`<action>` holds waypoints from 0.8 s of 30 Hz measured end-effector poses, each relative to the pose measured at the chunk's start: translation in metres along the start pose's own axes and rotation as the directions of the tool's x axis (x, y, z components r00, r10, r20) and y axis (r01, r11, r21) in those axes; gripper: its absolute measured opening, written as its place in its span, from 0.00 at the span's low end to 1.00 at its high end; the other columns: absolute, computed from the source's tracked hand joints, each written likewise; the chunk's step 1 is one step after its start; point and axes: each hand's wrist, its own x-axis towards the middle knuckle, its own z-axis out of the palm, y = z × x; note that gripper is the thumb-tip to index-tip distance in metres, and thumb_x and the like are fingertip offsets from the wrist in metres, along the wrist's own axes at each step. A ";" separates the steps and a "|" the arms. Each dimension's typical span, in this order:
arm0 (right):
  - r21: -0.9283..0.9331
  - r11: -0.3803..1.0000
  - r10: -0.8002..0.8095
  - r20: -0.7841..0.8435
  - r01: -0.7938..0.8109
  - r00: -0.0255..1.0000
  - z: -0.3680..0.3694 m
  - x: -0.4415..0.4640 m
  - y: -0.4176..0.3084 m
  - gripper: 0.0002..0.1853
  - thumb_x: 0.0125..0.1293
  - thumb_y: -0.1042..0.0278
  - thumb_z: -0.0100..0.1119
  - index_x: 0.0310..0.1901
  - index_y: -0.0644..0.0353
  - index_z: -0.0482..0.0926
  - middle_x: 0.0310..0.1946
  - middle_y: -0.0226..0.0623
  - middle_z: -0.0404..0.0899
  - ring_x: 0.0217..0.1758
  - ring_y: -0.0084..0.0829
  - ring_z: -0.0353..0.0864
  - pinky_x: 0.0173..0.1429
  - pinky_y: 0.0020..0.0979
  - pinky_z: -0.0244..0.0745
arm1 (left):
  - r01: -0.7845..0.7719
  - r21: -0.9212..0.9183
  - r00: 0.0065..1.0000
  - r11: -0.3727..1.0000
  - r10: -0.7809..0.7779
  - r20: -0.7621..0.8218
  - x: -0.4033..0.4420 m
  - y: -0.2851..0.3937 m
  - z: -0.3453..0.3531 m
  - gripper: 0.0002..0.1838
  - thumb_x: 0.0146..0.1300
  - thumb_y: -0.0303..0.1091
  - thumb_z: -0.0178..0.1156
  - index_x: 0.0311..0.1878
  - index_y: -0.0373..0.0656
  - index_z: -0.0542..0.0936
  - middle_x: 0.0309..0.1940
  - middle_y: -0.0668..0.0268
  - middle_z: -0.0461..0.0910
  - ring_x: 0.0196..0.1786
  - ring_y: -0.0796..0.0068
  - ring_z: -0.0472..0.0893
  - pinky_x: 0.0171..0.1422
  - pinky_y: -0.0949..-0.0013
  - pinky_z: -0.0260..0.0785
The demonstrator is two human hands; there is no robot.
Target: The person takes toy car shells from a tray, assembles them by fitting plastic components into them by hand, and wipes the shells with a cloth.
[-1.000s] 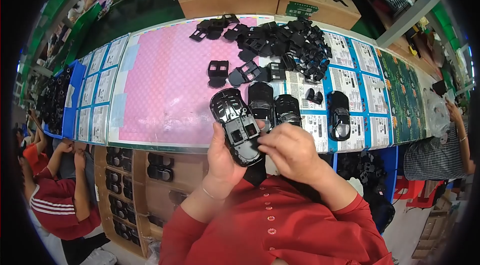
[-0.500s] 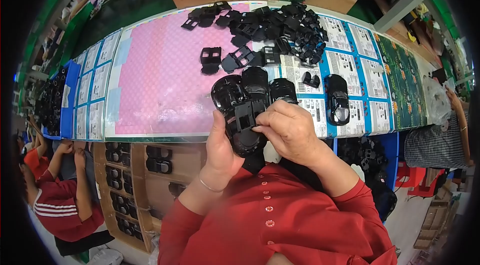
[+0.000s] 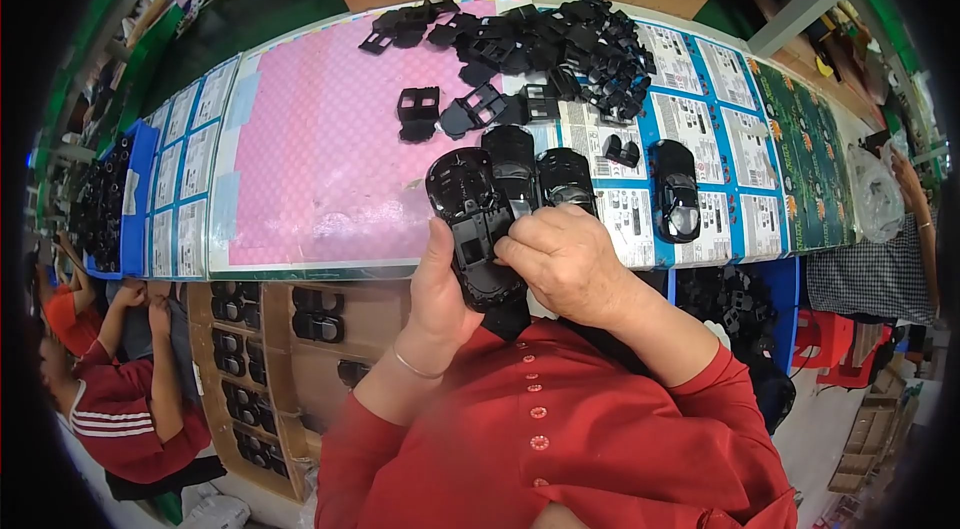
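Observation:
A black toy car body (image 3: 468, 219), its hollow underside facing up, rests in my left hand (image 3: 436, 294), thumb along its left edge. A flat black plate with openings lies inside its lower half. The closed fingers of my right hand (image 3: 565, 259) press at the right edge of that plate; the fingertips are partly hidden. Just beyond my hands stand two black car bodies, one (image 3: 509, 154) behind the held one and another (image 3: 565, 177) to its right. A further black car (image 3: 676, 191) and a small black part (image 3: 621, 150) are on the right.
Black plastic parts (image 3: 560, 49) are heaped at the table's back. Loose plates (image 3: 418, 112) lie on the pink sheet (image 3: 320, 159). Below the table edge are a box of car bodies (image 3: 370, 304) and a blue bin (image 3: 783, 314). People sit at left and right.
A black plate now lies in the car body, where a grey interior showed earlier. My right fingers have closed in over its right edge. The view has shifted, so the table appears higher.

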 end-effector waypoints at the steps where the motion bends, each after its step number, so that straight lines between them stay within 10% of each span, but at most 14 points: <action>1: -0.027 0.999 -0.022 0.011 0.022 1.000 -0.001 0.001 0.000 0.05 0.48 0.71 0.57 0.29 0.56 0.76 0.26 0.30 0.68 0.29 0.30 0.73 0.33 0.32 0.67 | -0.007 0.041 1.000 0.999 0.008 -0.025 0.000 0.001 0.002 0.33 0.70 0.60 0.41 0.62 0.38 0.68 0.53 0.61 0.75 0.54 0.69 0.76 0.61 0.64 0.68; 14: -0.052 0.997 -0.052 -0.028 0.051 0.998 -0.006 0.001 -0.006 0.10 0.48 0.68 0.57 0.35 0.57 0.77 0.27 0.28 0.68 0.31 0.28 0.72 0.33 0.30 0.65 | -0.072 0.189 0.996 0.979 0.081 -0.041 -0.004 0.006 0.008 0.30 0.68 0.54 0.52 0.62 0.39 0.64 0.50 0.63 0.75 0.50 0.73 0.77 0.55 0.69 0.71; 24: 0.147 0.989 0.004 -0.098 0.011 0.995 -0.006 -0.008 -0.004 0.12 0.48 0.73 0.63 0.38 0.59 0.78 0.27 0.31 0.71 0.29 0.30 0.73 0.33 0.31 0.65 | -0.079 0.383 0.986 0.920 0.129 -0.105 -0.011 0.007 0.014 0.20 0.61 0.25 0.54 0.58 0.38 0.67 0.48 0.64 0.75 0.47 0.77 0.76 0.53 0.71 0.71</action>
